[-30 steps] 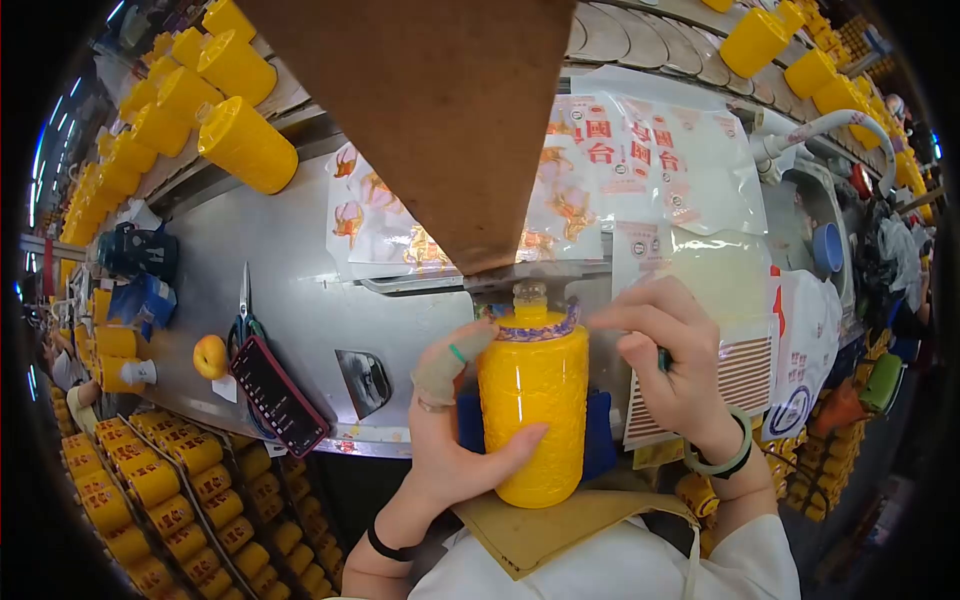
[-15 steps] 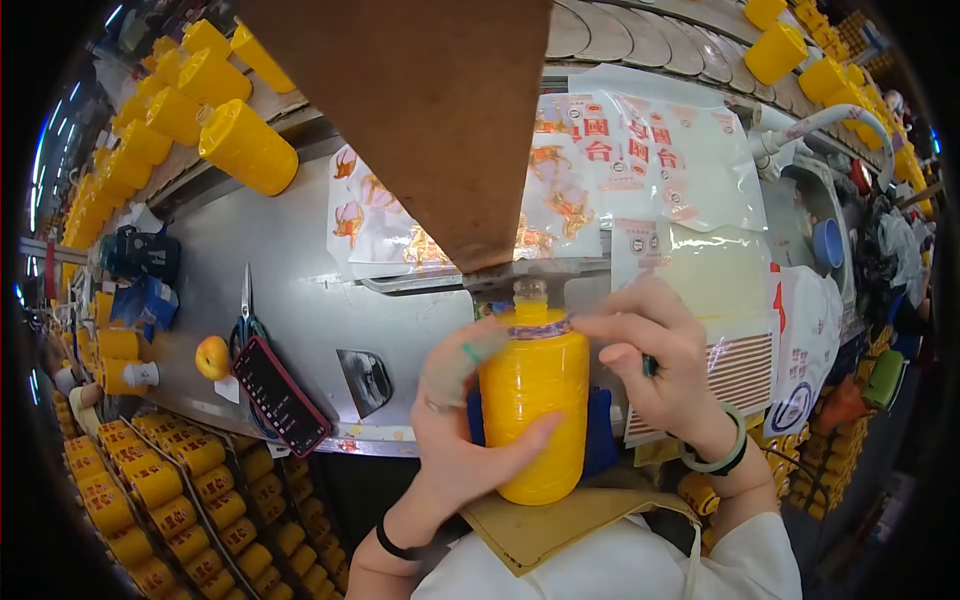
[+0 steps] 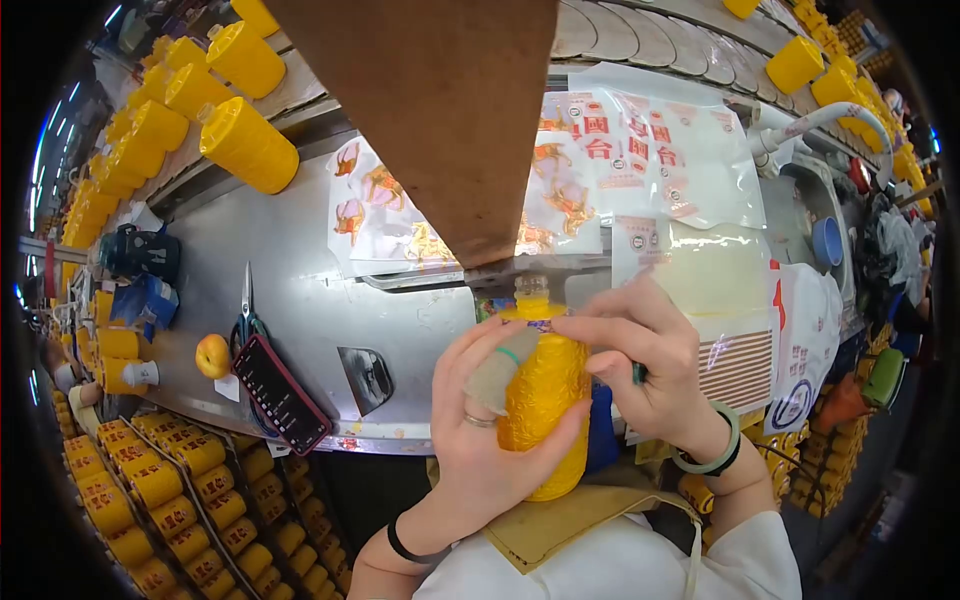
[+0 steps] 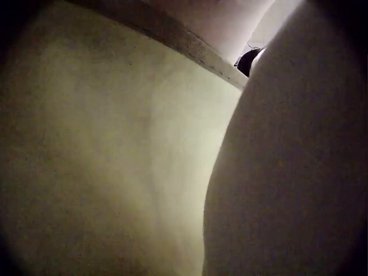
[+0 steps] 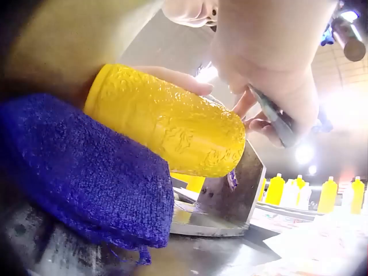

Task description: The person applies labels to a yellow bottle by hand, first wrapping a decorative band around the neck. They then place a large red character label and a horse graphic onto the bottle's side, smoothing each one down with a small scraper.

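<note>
In the head view, my left hand [image 3: 475,430] grips an embossed yellow bottle [image 3: 548,400] low in front of me, thumb across its near side and fingers round its left. A clear neck [image 3: 530,287] tops the bottle. Around its shoulder runs a purple patterned strip [image 3: 540,325], partly hidden by fingers. My right hand [image 3: 650,360] has its fingertips right at that strip. Tucked in the curled fingers of this hand is a slim dark pointed tool [image 5: 276,118], clearest in the right wrist view. Only blurred pale surfaces fill the left wrist view.
A blue towel [image 5: 98,167] lies under the bottle. Left on the metal bench are scissors [image 3: 247,295], a phone [image 3: 280,397] and an apple [image 3: 212,356]. Printed decal sheets [image 3: 690,160] lie ahead and right. A brown board [image 3: 430,110] hangs over the middle; yellow bottles line the conveyor.
The yellow bottle has turned and tilted in my left hand, which has shifted right and wraps further over it. My right fingertips have moved in closer to the strip at the shoulder.
</note>
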Available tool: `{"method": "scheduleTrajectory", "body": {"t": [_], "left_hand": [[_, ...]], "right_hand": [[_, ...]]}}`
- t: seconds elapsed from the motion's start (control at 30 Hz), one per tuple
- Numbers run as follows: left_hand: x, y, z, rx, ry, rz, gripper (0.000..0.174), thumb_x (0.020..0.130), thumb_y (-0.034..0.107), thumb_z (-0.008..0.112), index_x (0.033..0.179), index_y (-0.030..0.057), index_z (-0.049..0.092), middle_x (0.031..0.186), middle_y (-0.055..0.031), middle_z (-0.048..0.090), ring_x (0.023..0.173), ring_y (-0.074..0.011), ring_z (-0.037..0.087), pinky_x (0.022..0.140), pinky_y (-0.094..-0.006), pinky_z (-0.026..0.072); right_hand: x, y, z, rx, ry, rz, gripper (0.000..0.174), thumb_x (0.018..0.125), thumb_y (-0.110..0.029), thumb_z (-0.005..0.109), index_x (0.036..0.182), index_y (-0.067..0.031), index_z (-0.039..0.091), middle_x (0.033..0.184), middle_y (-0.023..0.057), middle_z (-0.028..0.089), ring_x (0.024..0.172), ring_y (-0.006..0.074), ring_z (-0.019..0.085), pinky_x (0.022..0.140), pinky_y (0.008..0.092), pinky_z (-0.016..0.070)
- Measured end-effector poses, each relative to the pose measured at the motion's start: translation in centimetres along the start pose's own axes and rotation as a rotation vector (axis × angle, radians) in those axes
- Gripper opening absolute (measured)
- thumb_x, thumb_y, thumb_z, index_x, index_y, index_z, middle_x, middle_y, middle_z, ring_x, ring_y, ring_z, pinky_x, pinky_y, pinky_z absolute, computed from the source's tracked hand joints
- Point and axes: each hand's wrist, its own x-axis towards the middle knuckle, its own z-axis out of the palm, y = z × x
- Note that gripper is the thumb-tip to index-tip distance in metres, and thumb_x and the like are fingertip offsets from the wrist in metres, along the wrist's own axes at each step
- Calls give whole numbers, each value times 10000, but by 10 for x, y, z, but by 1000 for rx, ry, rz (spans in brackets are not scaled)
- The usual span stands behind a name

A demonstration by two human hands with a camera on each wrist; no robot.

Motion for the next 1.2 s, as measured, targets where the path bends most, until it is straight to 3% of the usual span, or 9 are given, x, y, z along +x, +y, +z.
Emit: {"method": "scheduleTrajectory", "body": {"t": [0.1,0.17,0.4,0.63,0.77,0.83,0.87,1.03,1.2], "left_hand": [[-5,-14,-2,-75,-22,-48,702,717,107,916,1337,7,601,1382,-162,579,1278,-356,579,1072,-447,485],[-15,-37,4,-674,29,-238,734,726,112,911,1368,9,570,1413,-187,545,1294,-350,571,1085,-447,480],[2,0,-6,-75,-1,-29,780,718,168,938,1386,19,564,1392,-178,552,1288,-361,564,1079,-453,475],[3,1,1,-41,44,-18,638,718,159,930,1275,14,656,1301,-134,639,1258,-359,585,1080,-459,474],[-6,-19,-1,-134,-10,-82,667,725,138,915,1313,12,626,1342,-156,617,1288,-359,576,1092,-456,470],[-14,-40,4,-667,45,-178,704,731,123,905,1351,16,589,1383,-181,591,1327,-365,556,1109,-463,458],[-14,-40,2,-667,43,-179,704,731,123,905,1351,16,589,1383,-181,591,1327,-365,556,1109,-463,458],[-3,-14,-6,-190,31,-62,717,732,129,914,1356,8,583,1376,-182,586,1337,-368,545,1113,-470,454],[3,4,1,-60,19,-46,663,737,159,925,1311,2,631,1349,-151,617,1281,-362,574,1086,-471,473]], "right_hand": [[-4,6,-5,-3,17,11,250,896,-210,760,1111,-92,806,962,76,678,816,241,598,724,360,497],[-6,10,-12,-96,-14,23,252,897,-216,762,1111,-90,805,956,78,673,808,244,593,728,363,494],[5,-5,-7,-27,0,56,267,887,-205,775,1124,-85,800,961,82,666,790,239,577,704,349,497],[3,0,-3,9,-15,8,254,893,-212,775,1111,-85,802,976,84,666,789,237,577,691,344,496],[-2,7,-8,-10,-9,33,227,909,-234,767,1075,-85,807,966,86,660,783,236,577,690,347,492],[-2,11,-16,-46,-17,48,224,909,-237,768,1069,-86,807,959,85,656,781,234,577,693,349,493],[-2,11,-19,-83,-27,61,221,909,-241,769,1062,-87,806,952,84,653,778,232,577,695,350,493],[9,-4,-11,-52,2,43,248,883,-233,784,1085,-90,807,948,77,651,785,227,584,701,346,500],[7,0,-3,9,-26,-8,261,869,-199,786,1106,-92,808,956,81,659,807,232,593,702,343,513]]}}
